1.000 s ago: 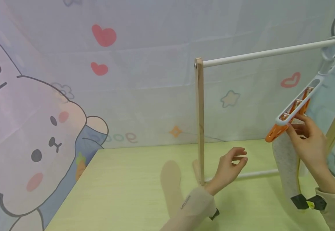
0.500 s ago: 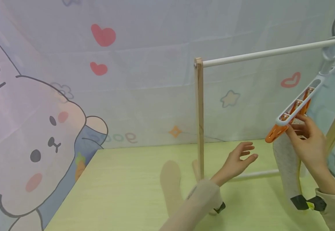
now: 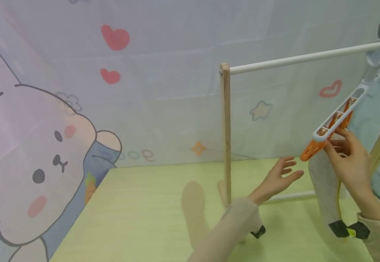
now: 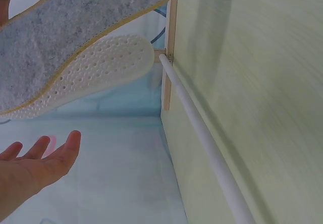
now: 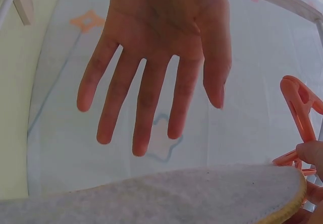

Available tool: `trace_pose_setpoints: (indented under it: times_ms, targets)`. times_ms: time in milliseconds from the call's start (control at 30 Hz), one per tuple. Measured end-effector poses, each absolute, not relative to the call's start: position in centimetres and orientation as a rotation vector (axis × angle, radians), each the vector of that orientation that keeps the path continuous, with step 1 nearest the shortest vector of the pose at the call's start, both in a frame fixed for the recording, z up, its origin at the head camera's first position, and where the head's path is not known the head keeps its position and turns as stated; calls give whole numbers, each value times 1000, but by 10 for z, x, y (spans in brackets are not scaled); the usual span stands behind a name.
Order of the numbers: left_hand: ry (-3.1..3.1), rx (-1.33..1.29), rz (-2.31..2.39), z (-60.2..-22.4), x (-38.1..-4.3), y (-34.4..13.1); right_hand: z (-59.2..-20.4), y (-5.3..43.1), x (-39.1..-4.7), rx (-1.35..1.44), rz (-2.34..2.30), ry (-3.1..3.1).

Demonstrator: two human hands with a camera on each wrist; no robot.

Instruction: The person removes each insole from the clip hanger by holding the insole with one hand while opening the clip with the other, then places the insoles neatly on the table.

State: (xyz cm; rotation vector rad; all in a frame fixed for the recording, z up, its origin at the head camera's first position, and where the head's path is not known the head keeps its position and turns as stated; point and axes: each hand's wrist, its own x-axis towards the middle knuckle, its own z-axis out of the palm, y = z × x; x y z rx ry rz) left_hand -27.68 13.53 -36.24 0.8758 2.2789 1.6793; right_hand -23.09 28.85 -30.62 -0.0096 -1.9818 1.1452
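I'm seeing the grey insole hanging under the white hanger, its long axis running steeply down toward the worktop, while the right hand is pinching an orange clip at its upper end and the left hand is hovering empty nearby, fingers spread.

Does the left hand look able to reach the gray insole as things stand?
Probably yes: the left hand, fingers spread, is near the gray insole, and the head view shows nothing between them.
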Motion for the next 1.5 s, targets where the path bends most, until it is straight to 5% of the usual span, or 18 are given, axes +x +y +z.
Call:
trace_pose_setpoints:
  times_ms: [1500]
  targets:
    - [2124, 922, 1716, -376, -270, 155, -308, 286, -233, 28, 1176, -1961]
